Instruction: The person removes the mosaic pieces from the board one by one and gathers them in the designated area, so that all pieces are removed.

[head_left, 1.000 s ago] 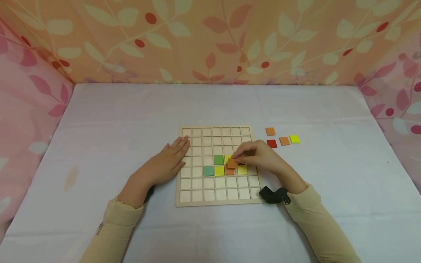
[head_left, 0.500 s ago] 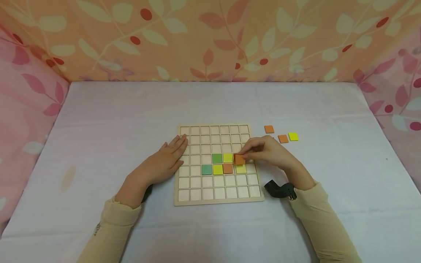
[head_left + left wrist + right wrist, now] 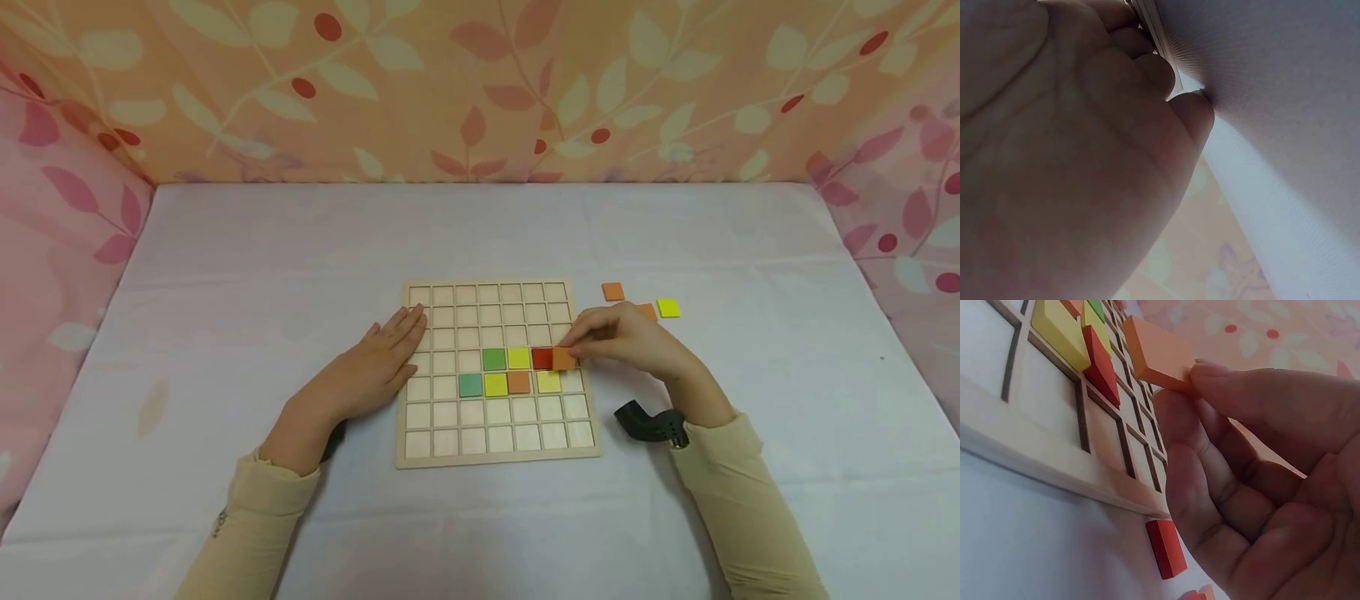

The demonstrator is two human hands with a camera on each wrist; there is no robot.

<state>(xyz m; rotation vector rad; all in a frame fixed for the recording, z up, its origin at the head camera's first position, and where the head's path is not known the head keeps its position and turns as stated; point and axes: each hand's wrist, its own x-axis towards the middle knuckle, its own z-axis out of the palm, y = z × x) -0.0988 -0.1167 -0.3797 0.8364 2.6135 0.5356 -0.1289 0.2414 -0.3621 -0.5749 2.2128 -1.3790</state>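
Note:
My right hand (image 3: 626, 337) pinches an orange square tile (image 3: 1157, 353) between thumb and fingers, raised over the right side of a wooden grid board (image 3: 498, 458). My left hand (image 3: 371, 367) lies flat with straight fingers on the board's left edge. On the board, one row has a green tile (image 3: 493, 359), a yellow tile (image 3: 518, 358) and a red tile (image 3: 542, 358), the red one partly overlapped by the held tile. The row nearer me has a teal tile (image 3: 470, 385), a yellow tile (image 3: 496, 385), an orange tile (image 3: 518, 382) and a slightly skewed yellow tile (image 3: 549, 382).
Right of the board lie loose tiles: an orange one (image 3: 612, 292), a yellow one (image 3: 668, 308), another orange one (image 3: 647, 312) partly behind my right hand, and a red one (image 3: 1167, 549) seen in the right wrist view. A white cloth (image 3: 300, 250) covers the table; patterned fabric (image 3: 420, 92) walls it in.
My right hand has carried the orange tile rightward over the board, from above the placed orange tile to beside the red one, which now shows. My left hand stays put.

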